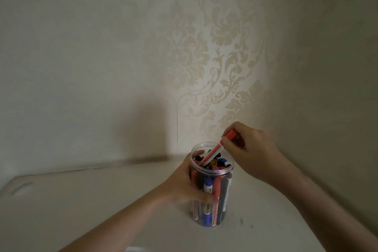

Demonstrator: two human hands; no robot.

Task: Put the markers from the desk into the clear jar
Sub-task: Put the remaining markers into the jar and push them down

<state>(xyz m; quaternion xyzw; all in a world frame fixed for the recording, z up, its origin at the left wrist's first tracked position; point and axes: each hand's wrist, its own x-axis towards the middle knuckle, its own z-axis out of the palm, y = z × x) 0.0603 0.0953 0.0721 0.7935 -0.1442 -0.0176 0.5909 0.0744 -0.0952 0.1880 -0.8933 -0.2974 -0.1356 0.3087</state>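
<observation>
While the left hand (185, 182) wraps its grip around the side of the clear jar (211, 186) standing upright on the pale table (81, 210), the right hand (248, 153) pinches a red marker (217, 150) by its cap end, tilted, its lower tip inside the jar mouth among many upright markers (210, 198). Patterned wallpaper (225, 57) rises behind.

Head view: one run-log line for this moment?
left hand: steadying clear jar | right hand: lowering red marker into jar mouth | jar: nearly full | desk: no loose markers visible
</observation>
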